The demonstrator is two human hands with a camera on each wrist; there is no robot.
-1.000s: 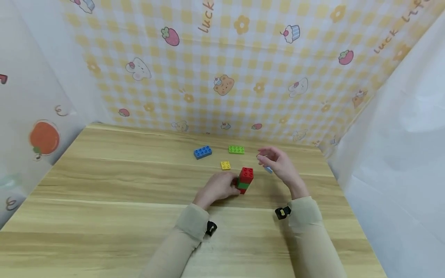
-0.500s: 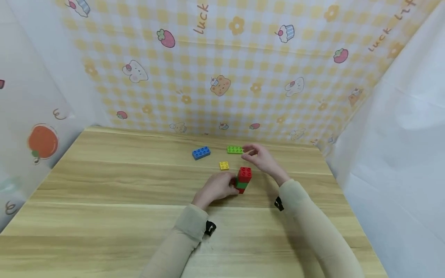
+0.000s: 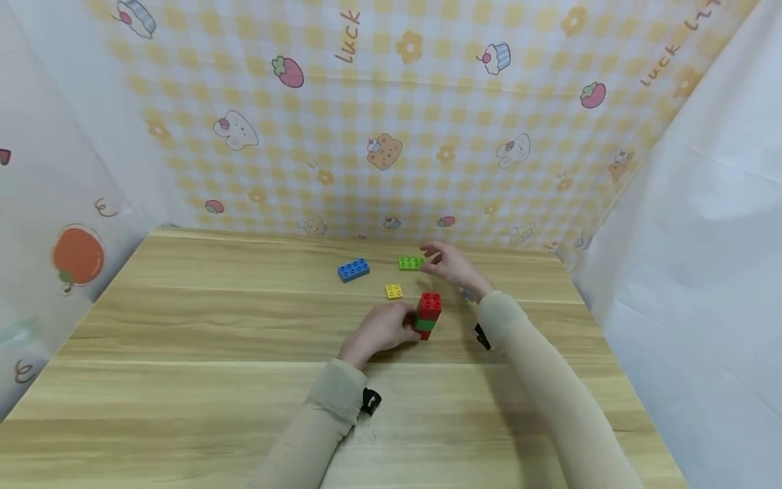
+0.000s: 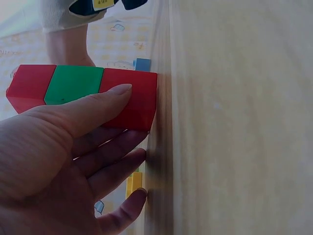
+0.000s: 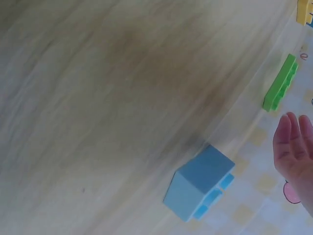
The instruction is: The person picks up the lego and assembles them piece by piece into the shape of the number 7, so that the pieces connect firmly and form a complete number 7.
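My left hand (image 3: 381, 331) grips an upright stack of toy building bricks (image 3: 430, 307), red, green and red from top to bottom. In the left wrist view, the thumb presses across the bottom red brick (image 4: 139, 98), with the fingers behind it. My right hand (image 3: 453, 263) hovers beside a flat light green brick (image 3: 409, 263), its fingers loosely bent and holding nothing. A small gap shows between that hand and the light green brick in the right wrist view. A light blue brick (image 5: 200, 183) lies on the table, mostly hidden under the right forearm in the head view.
A small yellow brick (image 3: 394, 291) lies behind the stack. Farther left is a longer blue brick (image 3: 354, 270). All rest on a wooden table (image 3: 201, 326). A checked cloth backdrop (image 3: 324, 122) rises at the back, with a white sheet (image 3: 684, 224) at the right.
My right hand has moved left and farther back, from above the light blue brick to beside the light green one. My left hand keeps holding the stack in place.
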